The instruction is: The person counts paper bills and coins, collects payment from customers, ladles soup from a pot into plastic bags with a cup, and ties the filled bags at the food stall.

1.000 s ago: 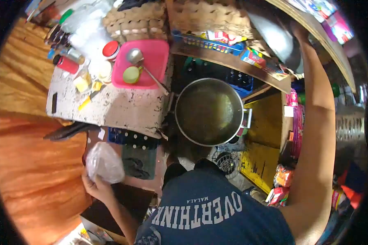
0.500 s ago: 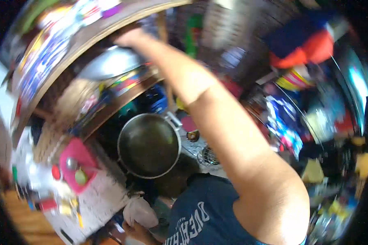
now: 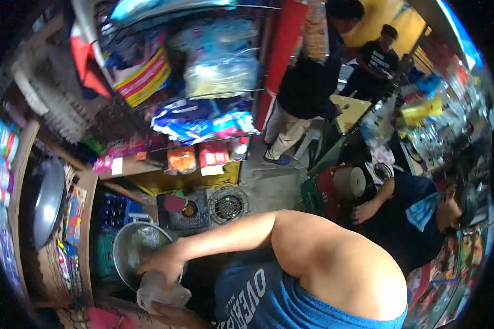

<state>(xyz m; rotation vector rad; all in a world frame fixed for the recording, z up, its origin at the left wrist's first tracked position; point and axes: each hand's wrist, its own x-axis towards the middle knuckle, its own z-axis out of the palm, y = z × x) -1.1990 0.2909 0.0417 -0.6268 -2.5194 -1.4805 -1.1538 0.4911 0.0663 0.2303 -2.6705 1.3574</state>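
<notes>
A translucent whitish plastic bag is between my hands at the lower left. My left hand holds it from below, its fingers partly hidden. My right hand reaches down from above and its fingers close on the upper part of the bag; whether anything else is in them is hidden. Just beyond the bag stands a large round metal pot, with my right hand overlapping its near rim. The pot's inside looks shiny; its contents are unclear.
A grey metal wok leans on the wooden shelf. Past the pot are a burner and a round metal grate. A co-worker in dark clothes is close at right; others stand farther back. Packaged goods hang ahead.
My right hand has come down from the wok on the shelf to the plastic bag beside the pot. The view has swung right, bringing other people into sight.
</notes>
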